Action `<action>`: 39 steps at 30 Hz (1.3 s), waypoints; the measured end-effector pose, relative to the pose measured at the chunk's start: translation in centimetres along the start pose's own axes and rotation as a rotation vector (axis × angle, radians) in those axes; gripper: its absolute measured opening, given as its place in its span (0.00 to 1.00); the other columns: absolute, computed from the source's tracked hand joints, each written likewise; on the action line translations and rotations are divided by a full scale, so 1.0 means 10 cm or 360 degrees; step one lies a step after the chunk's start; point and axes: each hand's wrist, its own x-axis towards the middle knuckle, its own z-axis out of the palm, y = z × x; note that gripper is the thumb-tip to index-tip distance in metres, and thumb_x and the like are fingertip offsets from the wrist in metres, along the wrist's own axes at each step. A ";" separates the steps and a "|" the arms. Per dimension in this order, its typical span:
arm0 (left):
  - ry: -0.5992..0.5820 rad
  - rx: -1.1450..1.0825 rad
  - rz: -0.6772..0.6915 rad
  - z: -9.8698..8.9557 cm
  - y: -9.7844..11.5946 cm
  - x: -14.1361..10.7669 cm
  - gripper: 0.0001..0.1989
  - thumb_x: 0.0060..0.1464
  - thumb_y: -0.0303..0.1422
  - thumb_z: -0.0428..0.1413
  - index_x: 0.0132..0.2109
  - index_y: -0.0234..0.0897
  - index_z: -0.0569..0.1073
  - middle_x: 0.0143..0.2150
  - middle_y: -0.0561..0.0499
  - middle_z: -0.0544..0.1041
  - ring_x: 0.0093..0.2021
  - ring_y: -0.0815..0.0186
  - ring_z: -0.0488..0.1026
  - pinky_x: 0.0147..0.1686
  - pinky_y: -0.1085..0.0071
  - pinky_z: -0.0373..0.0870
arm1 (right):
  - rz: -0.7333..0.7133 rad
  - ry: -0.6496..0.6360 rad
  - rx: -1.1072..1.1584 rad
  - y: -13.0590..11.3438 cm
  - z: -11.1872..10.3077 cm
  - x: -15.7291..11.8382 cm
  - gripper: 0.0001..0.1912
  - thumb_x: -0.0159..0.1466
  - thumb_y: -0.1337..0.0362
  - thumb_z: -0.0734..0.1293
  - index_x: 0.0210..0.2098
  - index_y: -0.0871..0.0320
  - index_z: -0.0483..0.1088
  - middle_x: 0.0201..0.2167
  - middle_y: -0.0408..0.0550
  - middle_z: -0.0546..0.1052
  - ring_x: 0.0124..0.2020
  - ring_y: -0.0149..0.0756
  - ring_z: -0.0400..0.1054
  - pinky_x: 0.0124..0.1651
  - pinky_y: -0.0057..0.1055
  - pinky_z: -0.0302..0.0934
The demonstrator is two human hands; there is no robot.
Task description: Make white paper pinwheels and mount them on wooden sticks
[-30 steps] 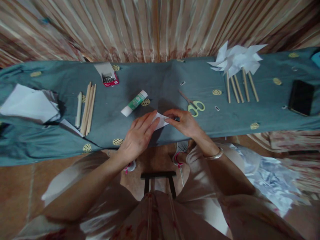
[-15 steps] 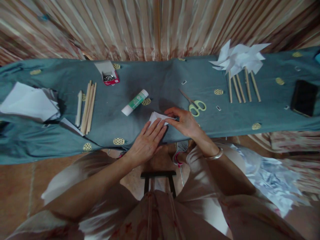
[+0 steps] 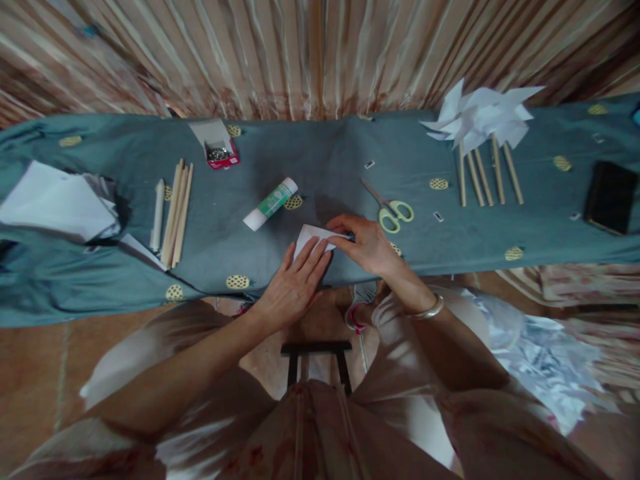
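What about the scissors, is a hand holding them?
No, the scissors lie on the cloth, while the left hand and right hand are both on the paper.

Silver bangle [image 3: 434, 311] on right wrist [image 3: 407, 288], pale trousers [image 3: 135, 360], muted top [image 3: 323, 427] (faint reddish print [image 3: 256, 457]), grey shoe [image 3: 364, 291] with pink trim [image 3: 354, 319]

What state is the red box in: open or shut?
The box is open: its lid is back and metal pieces show inside.
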 end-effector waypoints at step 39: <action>0.0070 -0.0112 -0.0039 0.01 -0.04 0.00 0.39 0.62 0.34 0.56 0.71 0.22 0.48 0.73 0.24 0.52 0.75 0.42 0.43 0.70 0.43 0.51 | -0.0009 0.0046 -0.0086 -0.03 0.05 0.03 0.08 0.61 0.66 0.68 0.41 0.55 0.76 0.37 0.46 0.82 0.41 0.41 0.77 0.48 0.36 0.69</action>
